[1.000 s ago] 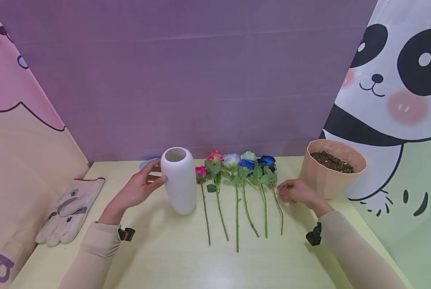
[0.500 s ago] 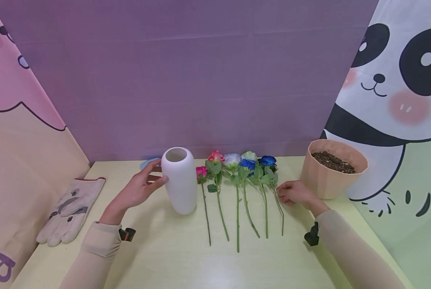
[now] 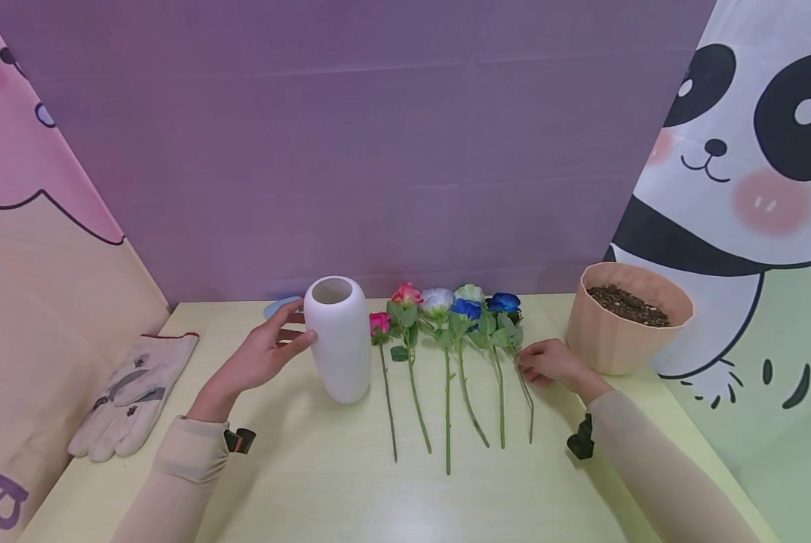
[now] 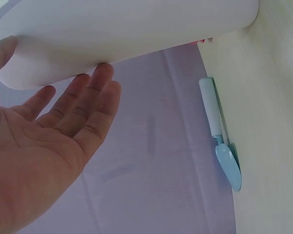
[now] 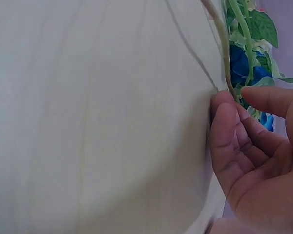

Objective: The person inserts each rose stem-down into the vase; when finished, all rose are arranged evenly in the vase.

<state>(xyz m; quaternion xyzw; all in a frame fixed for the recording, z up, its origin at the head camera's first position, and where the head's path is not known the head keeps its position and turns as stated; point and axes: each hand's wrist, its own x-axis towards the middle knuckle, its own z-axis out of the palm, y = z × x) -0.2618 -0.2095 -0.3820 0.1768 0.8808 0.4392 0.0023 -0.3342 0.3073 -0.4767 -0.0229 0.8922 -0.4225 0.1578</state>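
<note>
A tall white vase (image 3: 339, 354) stands upright, left of the middle of the table. My left hand (image 3: 265, 351) touches its left side with thumb and fingertips; in the left wrist view the fingers are nearly straight and not wrapped round it. Several artificial flowers lie in a row to the right, among them a pink rose (image 3: 379, 324), a white flower (image 3: 436, 302) and a dark blue rose (image 3: 503, 302). At the rightmost stem (image 3: 526, 403) is my right hand (image 3: 551, 362), fingers loosely bent. In the right wrist view this stem passes between thumb and forefinger, the thumb slightly apart from it.
A peach flowerpot (image 3: 609, 339) of dark soil stands at the back right, close behind my right hand. Work gloves (image 3: 133, 396) lie at the left edge. A small blue trowel (image 4: 228, 163) lies behind the vase. A purple cloth backdrop (image 3: 378, 151) closes off the back.
My right hand has moved slightly left, closer to the rightmost flower stem. The left hand, vase and flowers have stayed in place.
</note>
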